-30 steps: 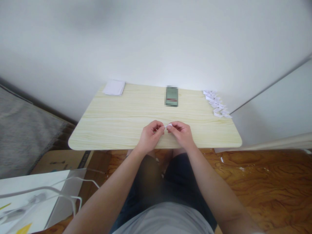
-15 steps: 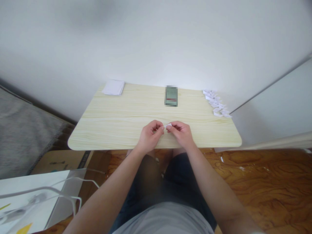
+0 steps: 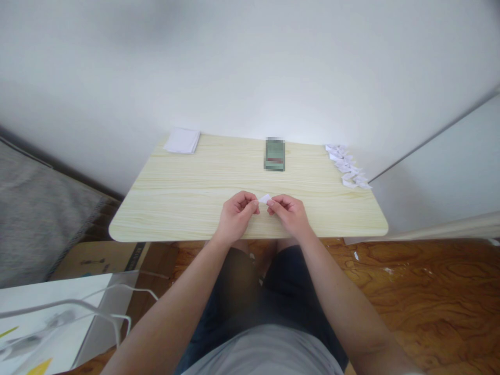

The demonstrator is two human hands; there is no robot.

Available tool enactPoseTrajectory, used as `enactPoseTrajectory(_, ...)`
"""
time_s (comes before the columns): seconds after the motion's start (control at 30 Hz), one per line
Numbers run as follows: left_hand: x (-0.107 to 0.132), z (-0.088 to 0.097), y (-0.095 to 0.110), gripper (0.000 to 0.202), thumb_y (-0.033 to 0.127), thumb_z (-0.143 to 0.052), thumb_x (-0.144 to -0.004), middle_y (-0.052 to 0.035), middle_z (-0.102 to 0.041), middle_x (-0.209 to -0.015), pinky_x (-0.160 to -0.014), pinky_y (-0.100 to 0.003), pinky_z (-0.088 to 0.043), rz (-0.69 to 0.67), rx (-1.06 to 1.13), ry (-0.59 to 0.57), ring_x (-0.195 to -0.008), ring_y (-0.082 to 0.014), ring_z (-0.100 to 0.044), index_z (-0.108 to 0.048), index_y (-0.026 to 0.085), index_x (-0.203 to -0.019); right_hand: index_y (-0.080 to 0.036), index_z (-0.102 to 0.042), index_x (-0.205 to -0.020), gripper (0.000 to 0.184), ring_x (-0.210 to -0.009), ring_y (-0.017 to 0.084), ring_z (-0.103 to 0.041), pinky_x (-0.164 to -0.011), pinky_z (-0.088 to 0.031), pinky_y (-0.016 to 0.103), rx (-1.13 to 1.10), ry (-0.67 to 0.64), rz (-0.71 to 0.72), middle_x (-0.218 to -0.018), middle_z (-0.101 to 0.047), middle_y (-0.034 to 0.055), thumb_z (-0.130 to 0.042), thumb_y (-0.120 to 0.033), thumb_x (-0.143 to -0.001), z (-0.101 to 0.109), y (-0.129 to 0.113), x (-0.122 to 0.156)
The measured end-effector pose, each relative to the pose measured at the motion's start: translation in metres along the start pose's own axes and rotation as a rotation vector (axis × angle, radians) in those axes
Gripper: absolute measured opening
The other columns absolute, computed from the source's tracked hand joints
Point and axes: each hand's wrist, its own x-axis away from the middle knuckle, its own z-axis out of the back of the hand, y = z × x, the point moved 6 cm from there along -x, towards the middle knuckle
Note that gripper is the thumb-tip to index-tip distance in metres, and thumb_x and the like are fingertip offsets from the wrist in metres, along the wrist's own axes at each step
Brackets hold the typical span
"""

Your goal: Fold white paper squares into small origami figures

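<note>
Between my two hands, above the front part of the table, is a small folded piece of white paper (image 3: 264, 199). My left hand (image 3: 237, 213) pinches its left end between thumb and forefinger. The right end is pinched the same way by my right hand (image 3: 288, 211). The fingers hide part of the paper. At the table's right edge lies a row of several folded white paper pieces (image 3: 347, 165). A stack of white paper sheets (image 3: 182, 140) rests at the back left corner.
A pixelated green rectangular object (image 3: 275, 154) lies near the back of the pale wooden table (image 3: 195, 192), which stands against a white wall. White cables (image 3: 117, 302) and a cardboard box (image 3: 97, 258) are at lower left. Paper scraps lie on the wooden floor (image 3: 429, 307).
My left hand has moved slightly left, away from my right hand. More of the folded paper shows between the fingertips now.
</note>
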Motion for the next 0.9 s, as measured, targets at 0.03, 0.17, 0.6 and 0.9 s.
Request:
enactPoseTrajectory(0.03,0.0000,-0.0003,0.0000,0.014,0.028,-0.065,-0.090,0.0004,-0.064,-0.070,-0.069,-0.026,-0.044,0.004,-0.003,-0.007,-0.068,-0.0130,-0.057,-0.064,0.016,-0.083,-0.021,-0.073,-0.083,0.025,-0.067,0.016,-0.063,-0.067,-0.050,0.030,0.001,0.000,-0.001,-0.071,-0.070,0.0016,-0.073,-0.045,-0.089,0.0001,0.0000,0.0000)
enactPoseTrajectory(0.17,0.0010,-0.0023,0.0012,0.011,0.023,-0.066,-0.085,0.0016,-0.061,-0.064,-0.064,-0.026,-0.040,0.019,-0.020,-0.029,-0.063,-0.0124,-0.053,-0.064,0.016,-0.077,-0.021,-0.068,-0.074,0.027,-0.061,0.013,-0.054,-0.061,-0.043,0.028,0.012,-0.006,-0.008,-0.065,-0.063,-0.0010,-0.072,-0.043,-0.089,0.0003,-0.0014,0.0009)
enactPoseTrajectory(0.6,0.0016,-0.0056,0.0023,0.021,0.032,-0.070,-0.085,0.0022,-0.055,-0.065,-0.060,-0.026,-0.034,0.025,-0.045,-0.108,-0.063,-0.0117,-0.047,-0.065,0.015,-0.074,-0.020,-0.072,-0.080,0.028,-0.069,0.015,-0.058,-0.067,-0.044,0.028,0.068,-0.101,-0.027,-0.075,-0.068,0.0005,-0.074,-0.047,-0.086,-0.0058,-0.0013,0.0049)
enactPoseTrajectory(0.9,0.0019,-0.0086,0.0041,0.019,0.032,-0.068,-0.086,0.0013,-0.057,-0.068,-0.061,-0.026,-0.035,0.018,-0.059,-0.119,-0.064,-0.0126,-0.048,-0.064,0.016,-0.075,-0.020,-0.070,-0.078,0.028,-0.066,0.014,-0.058,-0.065,-0.046,0.028,0.031,-0.114,-0.036,-0.070,-0.068,-0.0002,-0.076,-0.046,-0.086,0.0002,-0.0004,0.0007)
